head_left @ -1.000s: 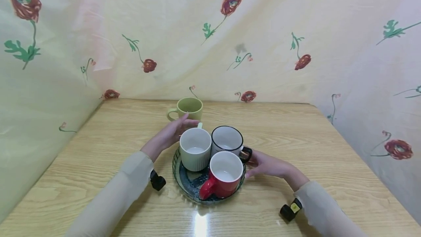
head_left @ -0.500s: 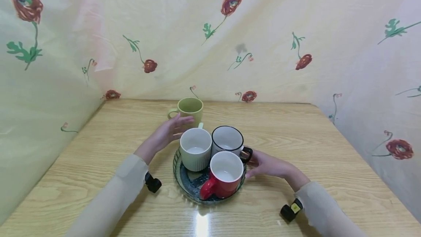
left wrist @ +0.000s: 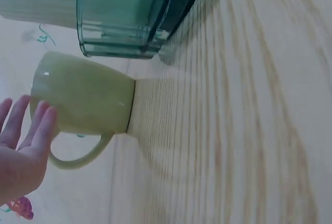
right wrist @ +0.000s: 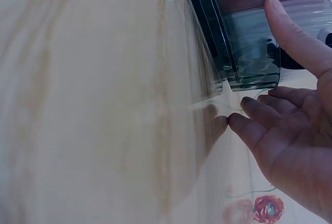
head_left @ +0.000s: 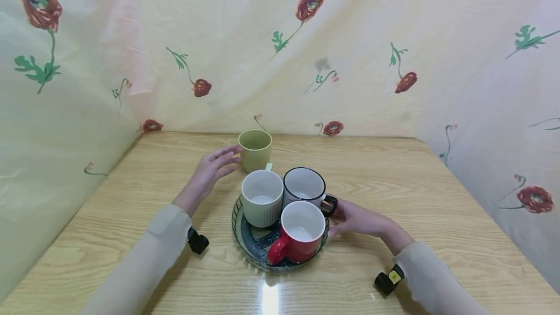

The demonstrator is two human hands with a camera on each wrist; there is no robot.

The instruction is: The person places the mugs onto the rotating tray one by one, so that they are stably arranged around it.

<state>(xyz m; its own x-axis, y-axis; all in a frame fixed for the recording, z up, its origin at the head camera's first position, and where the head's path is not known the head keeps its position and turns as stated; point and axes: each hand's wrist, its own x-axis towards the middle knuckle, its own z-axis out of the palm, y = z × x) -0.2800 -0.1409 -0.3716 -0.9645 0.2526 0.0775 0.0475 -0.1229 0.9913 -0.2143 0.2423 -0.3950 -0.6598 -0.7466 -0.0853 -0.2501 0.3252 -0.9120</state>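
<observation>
My left hand [head_left: 207, 171] reaches toward a green mug [head_left: 255, 154], fingers extended along its left side. In the left wrist view the fingertips [left wrist: 47, 120] overlap the mug near its rim and handle; contact is hard to tell. At the right of a round dark glass dish [head_left: 249, 255] is my right hand [head_left: 360, 218]. Its thumb lies against or close to the dish's wall in the right wrist view, the other fingers loosely extended. Inside the dish stand a pale ribbed mug [head_left: 261, 212], a white black-rimmed mug [head_left: 305, 183] and a red mug [head_left: 308, 249].
The green mug stands on the wooden table [head_left: 437, 198] behind the dish. A flowered cloth [head_left: 358, 47] hangs along the back and sides. The black handle [head_left: 330, 205] of the white mug sticks out over the dish's rim near my right hand.
My left hand has drawn back leftward from behind the pale ribbed mug to the green mug's left side, now hiding its handle in the head view. The right hand has stayed by the dish.
</observation>
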